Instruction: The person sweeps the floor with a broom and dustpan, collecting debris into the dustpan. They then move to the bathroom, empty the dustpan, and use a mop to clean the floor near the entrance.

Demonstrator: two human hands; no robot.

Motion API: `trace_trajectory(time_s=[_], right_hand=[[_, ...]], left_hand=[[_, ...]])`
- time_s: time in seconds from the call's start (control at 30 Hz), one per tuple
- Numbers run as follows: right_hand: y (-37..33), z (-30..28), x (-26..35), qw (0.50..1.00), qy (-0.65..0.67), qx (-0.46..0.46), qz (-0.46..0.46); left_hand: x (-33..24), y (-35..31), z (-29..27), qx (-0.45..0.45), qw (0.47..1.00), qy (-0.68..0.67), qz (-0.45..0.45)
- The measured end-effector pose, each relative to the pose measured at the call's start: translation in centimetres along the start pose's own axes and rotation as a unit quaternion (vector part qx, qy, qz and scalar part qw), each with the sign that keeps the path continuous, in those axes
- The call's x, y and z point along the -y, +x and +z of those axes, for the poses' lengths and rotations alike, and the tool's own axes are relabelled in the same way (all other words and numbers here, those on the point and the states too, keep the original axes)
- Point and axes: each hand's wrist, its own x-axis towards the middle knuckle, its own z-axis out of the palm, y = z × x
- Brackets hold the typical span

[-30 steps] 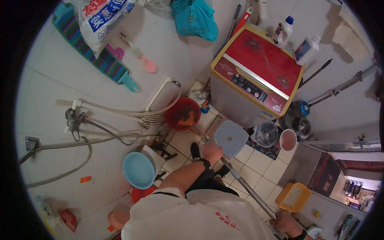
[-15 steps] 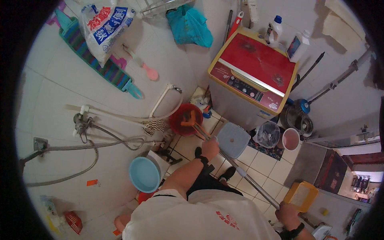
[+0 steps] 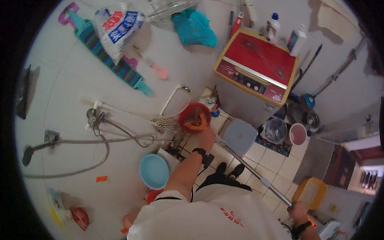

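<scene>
A mop with a silver telescopic pole (image 3: 256, 176) slants across the middle of the view. Its orange head (image 3: 196, 123) rests inside a red bucket (image 3: 185, 113) by the wall, looking bent into a V. My left hand (image 3: 207, 140) is closed around the low end of the pole, just beside the bucket. Farther up, toward the lower right, my right hand (image 3: 298, 212) grips the upper end, where an orange tip (image 3: 311, 221) sticks out past it. Both wrists wear a dark band. The contents of the bucket are too blurred to make out.
A grey stool (image 3: 240, 136) stands close to the pole, before a red-topped washing machine (image 3: 256, 60). Left of my arm is a light blue basin (image 3: 154, 172). A lined bin (image 3: 274, 130), a pink bucket (image 3: 297, 134) and a yellow tub (image 3: 311, 194) are on the right.
The mop head has gone from a narrow shape to a bent V in the bucket. The orange tip now shows beyond my right hand. The whole view has shifted slightly.
</scene>
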Motion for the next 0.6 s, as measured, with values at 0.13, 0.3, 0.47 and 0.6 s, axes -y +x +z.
trace_trajectory(time_s=[0.13,0.3,0.47,0.6], right_hand=[[-3.6,0.7,-0.3,1.000,0.013,-0.016,0.012],[-9.7,1.1,0.1,0.998,-0.003,0.033,0.050],[-16.0,2.4,0.4,0.998,0.056,-0.005,0.042],[-20.1,4.4,-1.6,0.996,0.064,-0.016,0.057]], left_hand=[[0.1,-1.3,-2.5,-0.045,0.947,-0.279,-0.156],[1.3,-2.4,-2.9,0.043,0.940,-0.254,-0.226],[0.7,-5.5,1.3,-0.049,0.931,-0.206,-0.298],[-1.5,-7.7,4.1,0.089,0.751,-0.540,-0.370]])
